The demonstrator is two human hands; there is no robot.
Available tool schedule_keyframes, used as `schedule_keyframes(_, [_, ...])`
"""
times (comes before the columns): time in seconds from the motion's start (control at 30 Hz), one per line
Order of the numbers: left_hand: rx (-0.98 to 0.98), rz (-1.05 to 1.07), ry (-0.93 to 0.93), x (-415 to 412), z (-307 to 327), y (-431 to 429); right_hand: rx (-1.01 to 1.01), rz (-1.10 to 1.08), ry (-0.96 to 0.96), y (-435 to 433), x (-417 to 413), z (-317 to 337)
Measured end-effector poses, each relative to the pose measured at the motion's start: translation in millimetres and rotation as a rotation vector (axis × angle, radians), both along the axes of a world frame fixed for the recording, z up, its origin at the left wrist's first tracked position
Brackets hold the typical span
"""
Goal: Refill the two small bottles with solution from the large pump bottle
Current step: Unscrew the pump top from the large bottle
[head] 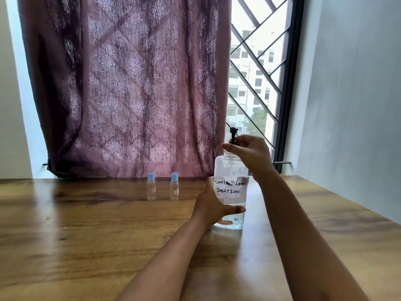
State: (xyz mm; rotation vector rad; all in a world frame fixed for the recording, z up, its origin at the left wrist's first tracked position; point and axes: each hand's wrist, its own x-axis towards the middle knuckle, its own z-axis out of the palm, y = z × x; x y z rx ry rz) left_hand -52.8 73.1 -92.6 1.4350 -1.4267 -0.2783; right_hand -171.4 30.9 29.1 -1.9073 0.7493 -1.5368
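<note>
Just left of centre we see the left small bottle (pixel 151 186) and right small bottle (pixel 174 186), both capped and upright. Nearer them, the left hand (pixel 211 206) wraps the upright large pump bottle (pixel 231 170) low down. The right hand (pixel 249 154) curls its fingers round the pump neck.

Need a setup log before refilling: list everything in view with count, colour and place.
table: one, brown wood, foreground
large pump bottle: one, clear with black pump, on table right of centre
small bottles: two, clear with blue caps, upright near table's far edge, left of pump bottle
curtain: one, purple patterned, behind table
window grille: one, black, right of curtain
wall: one, pale, far right
left hand: one, grips the pump bottle's body
right hand: one, fingers curled round the pump's neck
</note>
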Motion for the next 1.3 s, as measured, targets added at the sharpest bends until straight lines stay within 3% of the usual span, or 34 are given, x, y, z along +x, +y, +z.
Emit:
schedule_keyframes(0.13, [0.013, -0.015, -0.024, 0.3, 2.9, 1.6, 0.019, 0.082, 0.042, -0.2, -6.6, 4.5])
schedule_keyframes(0.4, [0.056, -0.08, -0.014, 1.9, 4.7, 4.7, 0.212, 0.621, -0.002, -9.7, -25.9, 6.3])
schedule_keyframes(0.53, [0.073, -0.125, 0.044, 7.0, 3.3, 4.4, 0.208, 0.579, 0.008, -10.3, -19.9, 1.0])
schedule_keyframes(0.63, [0.086, -0.142, 0.088, 13.8, 3.3, 4.5, 0.098, 0.355, -0.03, -7.6, -5.7, -6.6])
schedule_keyframes(0.77, [0.028, 0.014, 0.009, 30.6, -0.9, 9.3, 0.024, 0.028, -0.144, -11.7, 4.9, -13.1])
schedule_keyframes(0.87, [0.134, -0.032, 0.029, 35.0, -5.4, 10.1, 0.0, -0.067, -0.189, -14.7, 4.9, -15.7])
schedule_keyframes(1.0, [0.161, -0.12, 0.004, 11.4, -9.8, 3.6, -0.012, 0.082, -0.19, -13.5, 4.2, -17.8])
schedule_keyframes(1.17, [0.043, -0.031, 0.008, 1.7, -12.1, 2.1, 0.125, 0.532, -0.216, -12.6, -3.1, -15.2])
schedule_keyframes(1.3, [0.023, 0.066, -0.027, -2.1, -13.2, 3.9, 0.119, 0.474, -0.145, -12.0, -3.4, -12.7])
